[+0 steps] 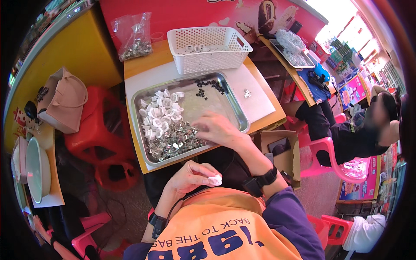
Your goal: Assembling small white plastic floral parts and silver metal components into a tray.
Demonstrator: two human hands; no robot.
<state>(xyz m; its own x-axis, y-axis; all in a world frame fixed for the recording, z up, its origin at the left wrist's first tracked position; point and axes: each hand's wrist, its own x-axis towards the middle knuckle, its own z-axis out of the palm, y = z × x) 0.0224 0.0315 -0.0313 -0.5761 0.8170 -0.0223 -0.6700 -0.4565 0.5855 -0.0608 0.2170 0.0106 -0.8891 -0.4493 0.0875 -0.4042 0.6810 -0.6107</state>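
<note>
A shallow metal tray (237,109) lies on the small table in front of me. It carries a heap of small silvery metal pieces (173,144), a cluster of white plastic caps (160,116) and some tiny black parts (209,86) at its far end. My right hand (216,128) rests in the tray at the edge of the metal heap, fingers spread over the pieces. My left hand (190,177) is close to my chest, below the table edge, pinching one white plastic cap (215,180) between fingers and thumb.
A white perforated basket (208,48) stands behind the tray, a clear bag of metal parts (135,37) to its left. Red stools (97,130) and a beige bag (65,100) are on the left. Another person sits on a pink chair (333,162) at the right.
</note>
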